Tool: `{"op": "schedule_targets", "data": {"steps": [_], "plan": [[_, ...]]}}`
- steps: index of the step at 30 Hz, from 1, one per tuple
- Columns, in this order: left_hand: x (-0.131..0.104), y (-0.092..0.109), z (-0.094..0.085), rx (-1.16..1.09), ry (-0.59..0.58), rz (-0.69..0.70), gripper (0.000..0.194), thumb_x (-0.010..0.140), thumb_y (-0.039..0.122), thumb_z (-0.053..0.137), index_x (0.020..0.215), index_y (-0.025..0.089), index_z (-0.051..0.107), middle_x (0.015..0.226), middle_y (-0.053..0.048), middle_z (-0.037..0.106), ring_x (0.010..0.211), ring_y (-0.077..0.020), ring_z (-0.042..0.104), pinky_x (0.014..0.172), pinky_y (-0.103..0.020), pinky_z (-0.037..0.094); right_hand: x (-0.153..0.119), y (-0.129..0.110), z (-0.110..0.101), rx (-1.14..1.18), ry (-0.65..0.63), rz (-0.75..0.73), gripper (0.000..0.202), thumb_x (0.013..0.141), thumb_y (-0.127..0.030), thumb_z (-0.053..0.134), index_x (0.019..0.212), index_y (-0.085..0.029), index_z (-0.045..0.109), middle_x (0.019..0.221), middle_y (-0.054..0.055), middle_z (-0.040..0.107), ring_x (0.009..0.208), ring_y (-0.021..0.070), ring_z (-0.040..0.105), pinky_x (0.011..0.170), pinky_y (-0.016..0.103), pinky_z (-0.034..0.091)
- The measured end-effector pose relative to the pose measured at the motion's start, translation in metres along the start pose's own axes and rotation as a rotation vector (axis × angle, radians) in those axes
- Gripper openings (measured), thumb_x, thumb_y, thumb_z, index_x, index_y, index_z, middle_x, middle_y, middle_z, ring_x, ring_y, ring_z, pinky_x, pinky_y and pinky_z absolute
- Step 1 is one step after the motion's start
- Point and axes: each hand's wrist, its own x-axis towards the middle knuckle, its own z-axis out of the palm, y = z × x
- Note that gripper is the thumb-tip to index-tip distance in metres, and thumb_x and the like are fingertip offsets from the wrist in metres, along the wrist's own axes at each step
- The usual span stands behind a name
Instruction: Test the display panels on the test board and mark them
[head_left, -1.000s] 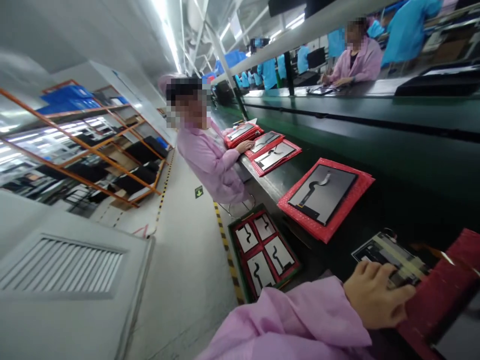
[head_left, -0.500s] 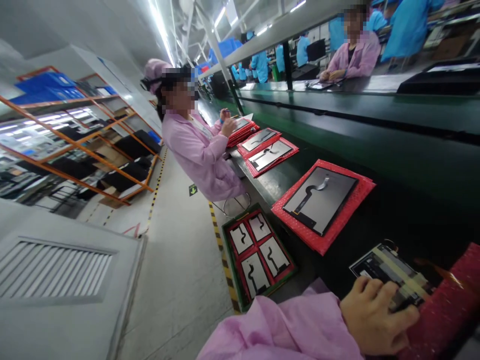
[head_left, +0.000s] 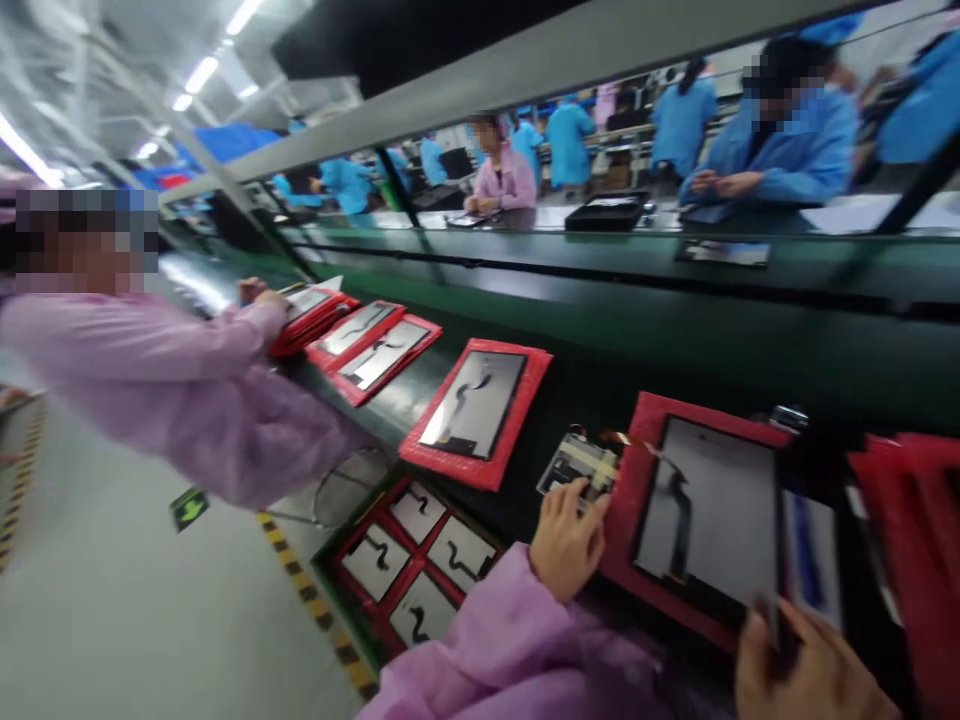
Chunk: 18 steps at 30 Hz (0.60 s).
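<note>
My left hand (head_left: pixel 568 545) rests on a small circuit board (head_left: pixel 574 465) with yellowish tape, its fingers curled over the near edge. A thin orange flex cable (head_left: pixel 619 437) runs from the board toward a grey display panel (head_left: pixel 724 490). The panel lies on a red bubble-wrap pouch (head_left: pixel 637 580), with a dark curved ribbon cable on its back. At the panel's near right corner, my right hand (head_left: pixel 806 665) pinches the edge between thumb and fingers. The right fingertips are slightly blurred.
Another panel on a red pouch (head_left: pixel 510 455) lies to the left. Below the bench edge sits a green crate (head_left: pixel 345 600) with several panels. Red pouches (head_left: pixel 915 530) are stacked at right. A co-worker in pink (head_left: pixel 180 390) sits at left; others work across the bench.
The view has swung right, bringing my right hand and the panel on its pouch into sight. My left hand stays at the circuit board.
</note>
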Motion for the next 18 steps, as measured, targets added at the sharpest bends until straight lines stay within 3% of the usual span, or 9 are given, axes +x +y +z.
{"op": "schedule_targets", "data": {"steps": [5,10,18], "plan": [[-0.003,-0.006,-0.001,0.078,-0.005,0.054,0.039,0.093,0.015,0.051,0.127,0.024,0.067,0.132,-0.013,0.059,0.116,-0.0276,0.057,0.1,-0.045,0.052,0.002,-0.028,-0.013,-0.031,-0.091,-0.005,0.032,0.097,-0.036,0.052,0.119,-0.015,0.06,0.117,0.02,0.066,0.101,0.0367,0.061,0.081,0.05,0.048],[-0.001,-0.01,-0.003,0.106,-0.026,0.083,0.036,0.097,0.018,0.049,0.126,0.023,0.069,0.133,-0.015,0.057,0.112,-0.0279,0.058,0.099,-0.046,0.051,0.002,-0.036,-0.026,-0.018,-0.146,0.046,0.029,0.096,-0.029,0.054,0.12,-0.014,0.061,0.118,0.017,0.065,0.103,0.0318,0.056,0.082,0.042,0.043],[0.003,-0.011,-0.006,0.033,-0.035,0.067,0.034,0.095,0.02,0.052,0.122,0.023,0.072,0.137,-0.016,0.056,0.127,-0.0346,0.05,0.108,-0.054,0.045,0.003,-0.041,-0.027,-0.041,-0.168,0.145,0.029,0.098,-0.029,0.05,0.12,-0.014,0.062,0.121,0.016,0.065,0.105,0.0295,0.055,0.087,0.042,0.041]]}}
